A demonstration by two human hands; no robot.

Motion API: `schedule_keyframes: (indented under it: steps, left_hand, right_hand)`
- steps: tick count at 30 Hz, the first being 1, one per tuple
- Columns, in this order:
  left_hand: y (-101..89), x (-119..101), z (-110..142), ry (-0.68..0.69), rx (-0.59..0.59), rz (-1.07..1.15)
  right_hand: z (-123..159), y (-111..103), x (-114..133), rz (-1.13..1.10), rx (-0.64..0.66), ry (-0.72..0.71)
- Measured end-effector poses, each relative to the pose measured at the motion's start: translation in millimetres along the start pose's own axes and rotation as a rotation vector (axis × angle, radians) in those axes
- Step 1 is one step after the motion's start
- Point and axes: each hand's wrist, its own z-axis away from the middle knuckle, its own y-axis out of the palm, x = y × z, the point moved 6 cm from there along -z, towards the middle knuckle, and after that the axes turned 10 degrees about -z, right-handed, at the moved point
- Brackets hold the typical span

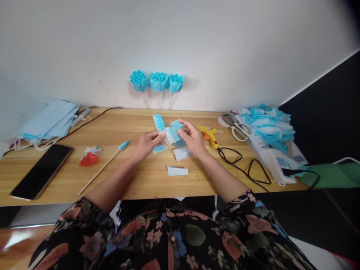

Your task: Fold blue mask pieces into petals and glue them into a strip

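Between my hands, over the middle of the table, is a small piece of blue and white mask fabric (176, 129). My left hand (151, 141) pinches its white edge, and my right hand (192, 135) grips the blue side between thumb and fingers. Beneath them lie blue cut pieces (159, 122), partly hidden by my left hand. A pale folded piece (182, 153) sits below my right hand, and a flat white-blue strip (177, 171) lies nearer the table's front edge. Left of my left forearm rests a wooden stick with a blue tip (105, 170).
Three blue fabric flowers (159, 81) on sticks lean against the wall. At right are a yellow glue gun (209, 135), scissors (240, 132), a heap of blue scraps (270, 123) and a power strip (279, 167). Leftward are masks (52, 120), a phone (42, 172) and a red packet (89, 159).
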Motion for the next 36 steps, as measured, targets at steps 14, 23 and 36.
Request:
schedule_keyframes:
  steps: [14, 23, 36]
  left_hand:
    - [-0.1, -10.0, -28.5, -0.06, -0.037, 0.256]
    - [26.6, 9.3, -19.4, -0.194, 0.108, 0.682]
    - [27.6, 15.0, -21.6, -0.183, 0.089, 0.616]
  right_hand:
    - [-5.6, -8.8, 6.2, -0.109, -0.107, 0.02]
    - [-5.6, -9.7, 0.6, -0.139, -0.091, 0.037]
    - [-2.5, -6.9, -6.6, -0.042, -0.028, 0.096]
